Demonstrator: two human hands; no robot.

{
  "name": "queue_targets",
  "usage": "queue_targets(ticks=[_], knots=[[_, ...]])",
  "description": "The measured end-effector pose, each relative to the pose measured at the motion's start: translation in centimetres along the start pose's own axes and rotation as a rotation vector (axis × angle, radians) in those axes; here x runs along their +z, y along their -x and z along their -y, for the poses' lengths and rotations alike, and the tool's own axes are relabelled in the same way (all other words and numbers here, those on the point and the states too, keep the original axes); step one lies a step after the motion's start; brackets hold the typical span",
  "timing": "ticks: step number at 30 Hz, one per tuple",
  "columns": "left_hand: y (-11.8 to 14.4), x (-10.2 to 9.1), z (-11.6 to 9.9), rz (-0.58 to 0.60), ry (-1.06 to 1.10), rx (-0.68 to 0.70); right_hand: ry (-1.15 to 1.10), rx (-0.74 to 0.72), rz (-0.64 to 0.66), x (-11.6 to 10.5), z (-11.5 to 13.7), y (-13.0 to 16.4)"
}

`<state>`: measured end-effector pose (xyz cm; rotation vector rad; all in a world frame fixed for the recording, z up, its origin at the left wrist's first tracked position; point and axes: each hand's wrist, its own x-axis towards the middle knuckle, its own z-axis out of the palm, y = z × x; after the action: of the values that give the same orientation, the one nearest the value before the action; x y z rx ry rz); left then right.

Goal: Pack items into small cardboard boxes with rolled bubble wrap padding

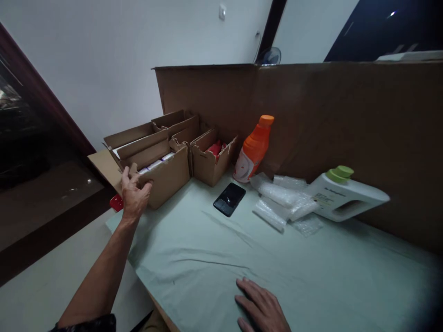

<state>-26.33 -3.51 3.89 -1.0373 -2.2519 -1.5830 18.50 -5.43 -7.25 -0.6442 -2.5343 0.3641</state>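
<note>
At the left end of the table, my left hand (133, 196) grips the near corner of a cardboard box (168, 180), its thumb along the front and its fingers over the end. Inside that box are white packets (154, 164) with purple marks. My right hand (263, 306) lies on the pale green cloth (194, 276) near the front edge, fingers spread and holding nothing. A black smartphone (229, 199) rests flat on the cloth between the hands and the boxes.
Another open box (207, 166) holds red items (216, 148). Beside it stands an orange bottle (254, 150). Bubble-wrap packets (284, 198) lie by a white jug with a green cap (346, 196). A tall cardboard panel (328, 115) borders the back; a red object (116, 203) shows at the left edge.
</note>
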Motion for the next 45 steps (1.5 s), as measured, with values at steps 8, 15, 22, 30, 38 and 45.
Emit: queue_targets(ticks=[8,15,22,30,38,45], knots=[[7.8,-7.7,-0.6,0.107,0.186,0.115,-0.069,0.063,-0.135,-0.6,0.6,-2.0],[15.1,-11.4,0.8,0.316,0.442,-0.284,-0.265,0.252,-0.040,-1.6,2.9,-4.1],[16.5,-7.9,0.7,0.513,0.358,-0.403,-0.458,0.354,-0.068,-0.7,3.4,-5.0],[22.3,-1.4,-4.5,0.836,0.358,-0.241,-0.180,0.618,-0.295,-5.9,3.0,6.3],[24.9,3.7,-8.0,0.960,0.423,-0.127,-0.129,0.768,-0.332,-14.9,-5.7,6.5],[28.0,3.0,-6.1,0.903,0.286,-0.229,0.040,0.435,-0.256,-16.3,-16.7,-11.0]])
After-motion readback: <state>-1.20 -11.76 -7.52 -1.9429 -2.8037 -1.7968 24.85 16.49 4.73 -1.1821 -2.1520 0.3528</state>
